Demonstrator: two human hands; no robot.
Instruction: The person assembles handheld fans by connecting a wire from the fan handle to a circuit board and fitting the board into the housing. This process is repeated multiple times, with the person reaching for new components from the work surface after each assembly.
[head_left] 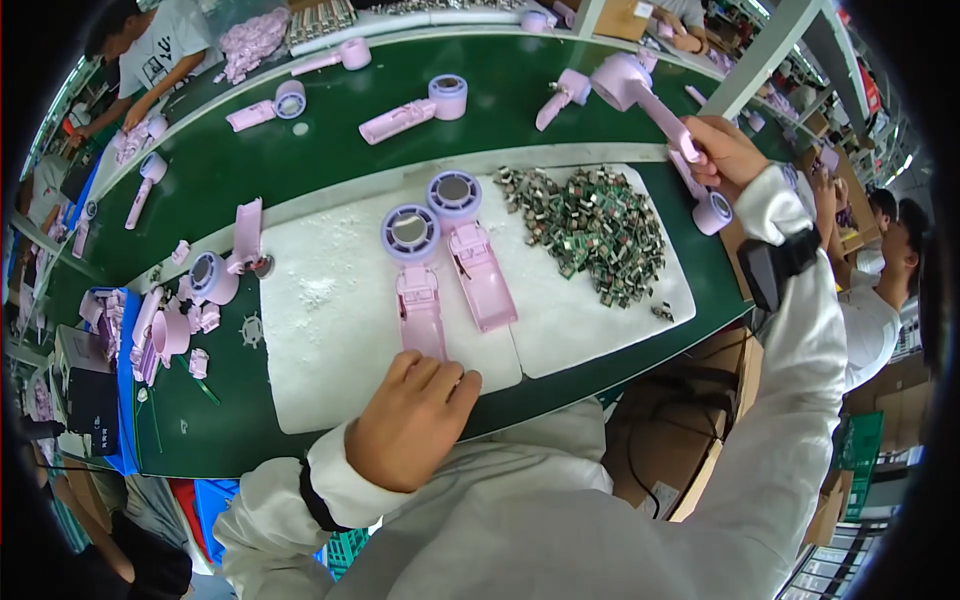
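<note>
My right hand, raised at the upper right, grips a pink handheld fan by its handle, with the round head pointing to the far left. My left hand has its fingers curled over the near end of an open-handled fan; its thumb is hidden. That fan lies on the white mat, its lilac round head away from me. Just right of it lies a second open-handled fan, head also to the far side. Small wires show inside both handles.
Right of the fans is a heap of small green circuit boards. More fans lie on the green conveyor belt beyond. A blue bin and loose pink parts are at left. Co-workers sit along the line.
</note>
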